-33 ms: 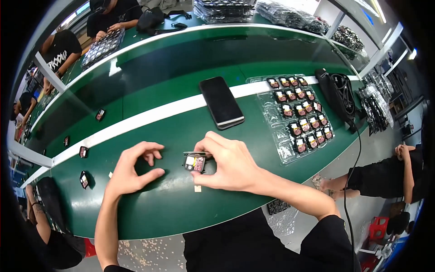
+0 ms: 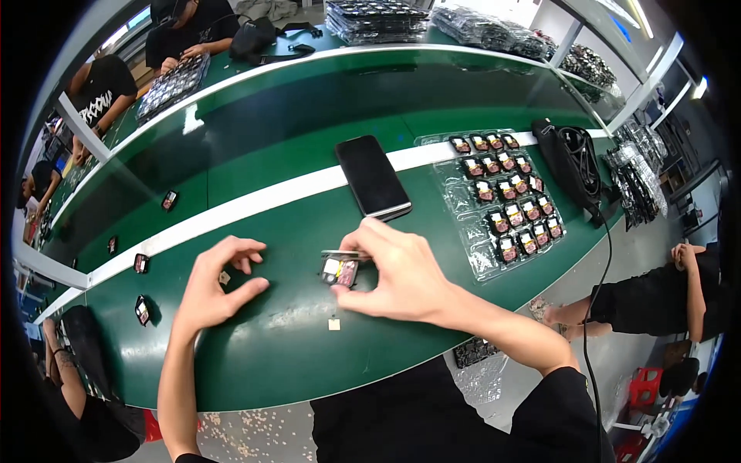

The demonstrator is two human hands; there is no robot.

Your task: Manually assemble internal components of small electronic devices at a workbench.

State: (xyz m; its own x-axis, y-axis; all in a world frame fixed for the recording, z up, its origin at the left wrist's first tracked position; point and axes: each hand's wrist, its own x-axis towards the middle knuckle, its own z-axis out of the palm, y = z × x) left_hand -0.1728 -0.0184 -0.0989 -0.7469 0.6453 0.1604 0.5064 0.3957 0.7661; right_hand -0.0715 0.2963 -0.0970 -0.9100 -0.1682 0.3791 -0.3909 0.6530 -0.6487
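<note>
My right hand [image 2: 397,270] pinches a small black electronic module [image 2: 340,270] between thumb and fingers, over the green bench. Its face has white, yellow and pinkish patches, and a thin flat edge shows along its top. My left hand [image 2: 220,282] hovers to the left with its fingers curved and apart, holding nothing. A small pale square [image 2: 224,278] shows by its fingers; whether it touches them I cannot tell. Another pale square [image 2: 334,325] lies on the bench below the module. On the right, a clear plastic tray [image 2: 482,258] carries several similar modules.
A dark phone [image 2: 373,176] lies beyond my right hand. Several loose modules [image 2: 142,310] lie to the left. At the far right sits a black pouch with a cable [image 2: 575,162]. A white rail [image 2: 255,199] runs along the bench. Other people [image 2: 193,35] work across and beside it.
My left hand has shifted slightly left. My right hand and the module have moved a little right and tilted slightly. The pale square by my left hand now shows near its fingers.
</note>
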